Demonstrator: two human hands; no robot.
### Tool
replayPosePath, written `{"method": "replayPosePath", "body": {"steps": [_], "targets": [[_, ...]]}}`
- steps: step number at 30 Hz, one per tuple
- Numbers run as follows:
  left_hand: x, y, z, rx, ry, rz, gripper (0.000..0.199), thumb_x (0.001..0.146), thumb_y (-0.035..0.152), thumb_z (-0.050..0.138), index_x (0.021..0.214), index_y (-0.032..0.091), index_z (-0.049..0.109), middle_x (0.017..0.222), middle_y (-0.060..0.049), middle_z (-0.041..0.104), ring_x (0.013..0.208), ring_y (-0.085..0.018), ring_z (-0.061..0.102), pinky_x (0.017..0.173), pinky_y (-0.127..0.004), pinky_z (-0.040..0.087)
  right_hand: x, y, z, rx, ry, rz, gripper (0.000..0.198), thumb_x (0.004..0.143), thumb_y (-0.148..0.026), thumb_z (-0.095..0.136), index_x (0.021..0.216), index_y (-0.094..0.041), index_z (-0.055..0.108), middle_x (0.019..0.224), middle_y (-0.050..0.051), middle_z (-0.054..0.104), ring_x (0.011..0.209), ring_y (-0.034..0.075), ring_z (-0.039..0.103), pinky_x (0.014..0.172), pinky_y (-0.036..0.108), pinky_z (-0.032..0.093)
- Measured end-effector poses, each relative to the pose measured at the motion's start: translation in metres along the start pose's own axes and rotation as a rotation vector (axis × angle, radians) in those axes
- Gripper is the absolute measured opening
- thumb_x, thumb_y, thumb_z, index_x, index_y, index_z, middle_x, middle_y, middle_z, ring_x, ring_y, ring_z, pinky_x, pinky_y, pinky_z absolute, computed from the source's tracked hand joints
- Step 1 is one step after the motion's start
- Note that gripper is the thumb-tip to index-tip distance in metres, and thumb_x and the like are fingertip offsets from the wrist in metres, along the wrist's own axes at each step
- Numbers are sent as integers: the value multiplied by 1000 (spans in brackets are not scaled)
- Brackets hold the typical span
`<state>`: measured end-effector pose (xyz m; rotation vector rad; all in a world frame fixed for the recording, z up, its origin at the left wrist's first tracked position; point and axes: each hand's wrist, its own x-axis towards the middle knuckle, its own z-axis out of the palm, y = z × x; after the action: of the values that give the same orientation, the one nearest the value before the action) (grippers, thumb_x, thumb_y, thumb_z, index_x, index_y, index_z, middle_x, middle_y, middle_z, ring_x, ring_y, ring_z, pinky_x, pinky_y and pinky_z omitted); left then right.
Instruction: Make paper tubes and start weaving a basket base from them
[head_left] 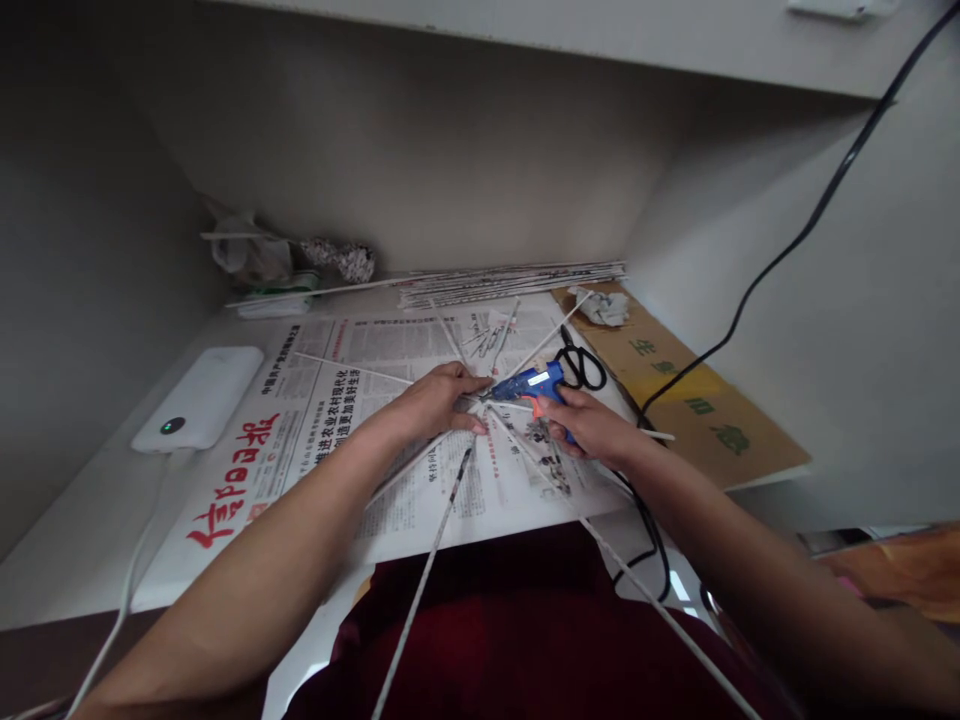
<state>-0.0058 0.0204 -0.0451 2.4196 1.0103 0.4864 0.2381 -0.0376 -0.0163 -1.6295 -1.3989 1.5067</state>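
Note:
My right hand [589, 425] is closed round the handle of a blue glue gun [536, 383], a finger by its orange trigger. The gun's nozzle points left, at the centre where several rolled paper sticks [442, 530] meet and spread out like spokes. At that centre my left hand [439, 402] grips the sticks between thumb and fingers. Two long sticks reach toward my body over my dark red clothing. Whether glue is coming out is too small to tell. Under the sticks lies a printed newspaper sheet [307, 400].
Black scissors [579, 368] lie just beyond the gun. A cardboard piece [675, 380] with crumpled paper [602, 306] is on the right. A black cord [795, 245] hangs there. A white device [199, 398] sits left; a stick bundle [517, 284] lies along the back wall.

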Motion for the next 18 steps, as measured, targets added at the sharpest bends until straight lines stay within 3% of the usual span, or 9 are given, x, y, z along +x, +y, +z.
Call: {"method": "replayPosePath", "body": {"steps": [7, 12, 18], "targets": [[-1, -1, 1, 5, -10, -20, 78, 67, 55, 73, 134, 20, 55, 104, -9, 53, 101, -25, 53, 92, -35, 42, -1, 4, -8, 22, 66, 12, 25, 84, -45, 57, 83, -23, 44, 51, -9, 43, 34, 5, 32, 34, 19, 20], [-1, 0, 0, 0, -7, -20, 77, 66, 54, 74, 133, 21, 55, 103, -9, 54, 101, -26, 53, 92, -36, 42, -7, -1, -2, 65, 4, 11, 25, 86, -44, 54, 83, -23, 42, 53, -8, 44, 32, 5, 30, 32, 19, 15], [-1, 2, -1, 1, -8, -24, 77, 67, 54, 73, 134, 19, 55, 103, -9, 53, 101, -25, 53, 93, -34, 41, -5, 4, -4, 19, 23, -9, 22, 86, -42, 56, 84, -23, 45, 52, -8, 44, 34, 5, 33, 33, 19, 21]]}}
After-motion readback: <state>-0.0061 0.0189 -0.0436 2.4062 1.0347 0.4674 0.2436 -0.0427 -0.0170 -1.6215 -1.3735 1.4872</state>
